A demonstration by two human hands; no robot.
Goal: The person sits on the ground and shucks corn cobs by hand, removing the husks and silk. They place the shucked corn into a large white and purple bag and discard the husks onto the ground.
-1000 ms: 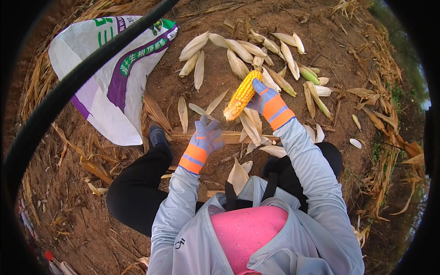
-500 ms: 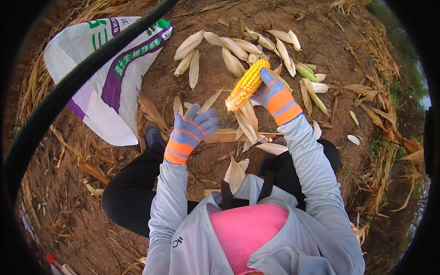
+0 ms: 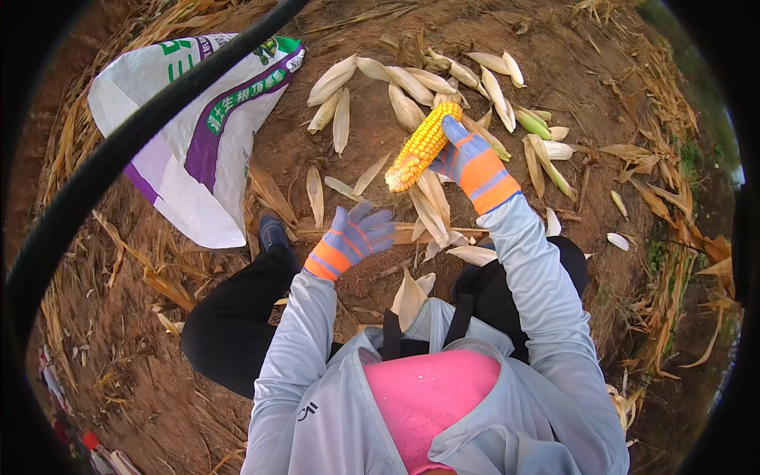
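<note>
My right hand (image 3: 467,158), in a grey and orange knit glove, grips a bare yellow ear of corn (image 3: 425,146). The thumb lies on top of the kernels; the other fingers are mostly hidden beneath. The ear tilts, its paler end pointing down and left. Lower and to the left, my gloved left hand (image 3: 354,239) is empty, its fingers spread above the soil. Dry peeled husks (image 3: 431,210) hang or lie just below the ear; whether they are still attached to it I cannot tell. A loose husk leaf (image 3: 315,196) rests on the ground beyond my left hand.
A white and purple woven sack (image 3: 237,158) lies at the far left, with a black cable (image 3: 119,170) crossing in front. Several husks (image 3: 408,83) are strewn ahead, some greenish (image 3: 532,125). Dry stalks (image 3: 681,206) edge the right side. My legs (image 3: 229,336) fold around the brown soil.
My left hand has dropped nearer to me and slightly right, away from the husk leaves. The corn stays in my right hand, shifted slightly. The view has moved a little.
</note>
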